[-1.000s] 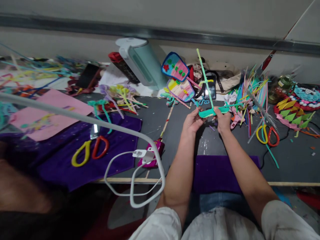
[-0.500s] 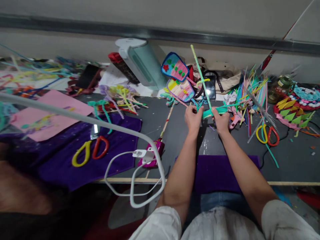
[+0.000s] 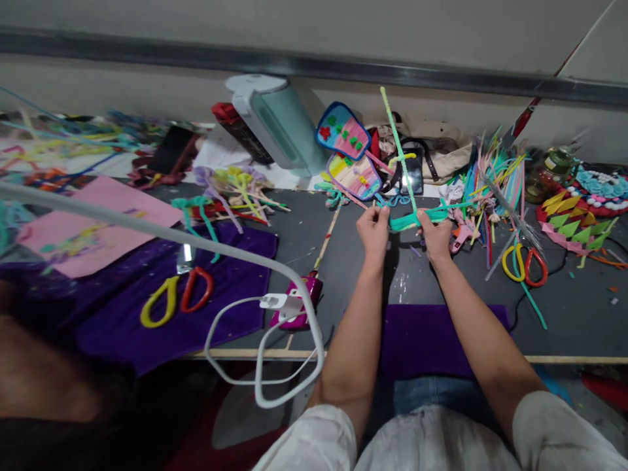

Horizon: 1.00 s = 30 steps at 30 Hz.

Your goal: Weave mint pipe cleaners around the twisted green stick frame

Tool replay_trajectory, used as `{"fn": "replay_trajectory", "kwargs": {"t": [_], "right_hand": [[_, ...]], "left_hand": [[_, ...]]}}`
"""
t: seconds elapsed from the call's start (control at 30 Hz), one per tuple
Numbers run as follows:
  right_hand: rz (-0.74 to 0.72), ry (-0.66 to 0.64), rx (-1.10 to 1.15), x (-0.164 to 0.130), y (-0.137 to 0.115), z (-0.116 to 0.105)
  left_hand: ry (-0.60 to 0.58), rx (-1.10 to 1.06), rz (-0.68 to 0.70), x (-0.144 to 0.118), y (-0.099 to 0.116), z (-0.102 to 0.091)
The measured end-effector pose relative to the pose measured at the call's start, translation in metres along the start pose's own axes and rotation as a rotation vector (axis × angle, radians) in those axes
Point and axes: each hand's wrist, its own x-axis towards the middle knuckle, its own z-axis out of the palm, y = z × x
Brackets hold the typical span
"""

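Note:
Over the dark grey table, a teal and pale green strip of bundled pipe cleaners (image 3: 403, 223) spans the gap between my hands. My right hand (image 3: 436, 235) is closed on its right part, thumb on top. My left hand (image 3: 373, 232) is pinched closed at the strip's left end, where the fingers hide the exact bit they grip. From near my right thumb, a long light green pipe cleaner (image 3: 400, 147) rises, leaning left, with a short yellow piece (image 3: 407, 157) crossing behind or on it. Teal ends stick out to the right, past my right hand.
Yellow-and-red scissors (image 3: 524, 265) and pipe cleaner bundles (image 3: 505, 176) lie to the right, beside a pink glue gun (image 3: 462, 237). A charger with white cable (image 3: 282, 304) is at left, near a purple cloth (image 3: 240, 288). Another person's blurred arm (image 3: 39, 373) shows far left.
My left hand has shifted slightly left, uncovering more of the strip's left end. The upright light green pipe cleaner's top has swung a little to the right.

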Motion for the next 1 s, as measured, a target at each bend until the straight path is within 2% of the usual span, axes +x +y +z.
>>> {"fn": "replay_trajectory", "kwargs": {"t": [0.1, 0.23, 0.37, 0.47, 0.57, 0.77, 1.0], "right_hand": [[0.038, 0.021, 0.036, 0.001, 0.001, 0.001], [0.058, 0.029, 0.086, 0.001, 0.0, 0.004], [0.058, 0.026, 0.117, 0.0, -0.002, 0.005], [0.05, 0.023, 0.1, -0.002, -0.001, 0.005], [0.037, 0.009, 0.06, -0.003, 0.0, 0.005], [0.002, -0.009, -0.002, -0.003, -0.001, 0.002], [0.001, -0.008, -0.05, -0.003, -0.003, 0.001]], "left_hand": [[-0.025, -0.235, -0.185, 0.005, -0.006, 0.001], [-0.087, -0.444, -0.397, 0.01, -0.009, 0.003], [-0.11, -0.57, -0.549, 0.012, -0.011, 0.005], [-0.059, -0.564, -0.585, 0.011, -0.013, 0.006], [0.034, -0.443, -0.452, 0.009, -0.013, 0.007], [0.091, -0.011, 0.013, 0.005, -0.008, 0.005], [0.031, 0.338, 0.19, -0.002, -0.002, 0.0]]}}
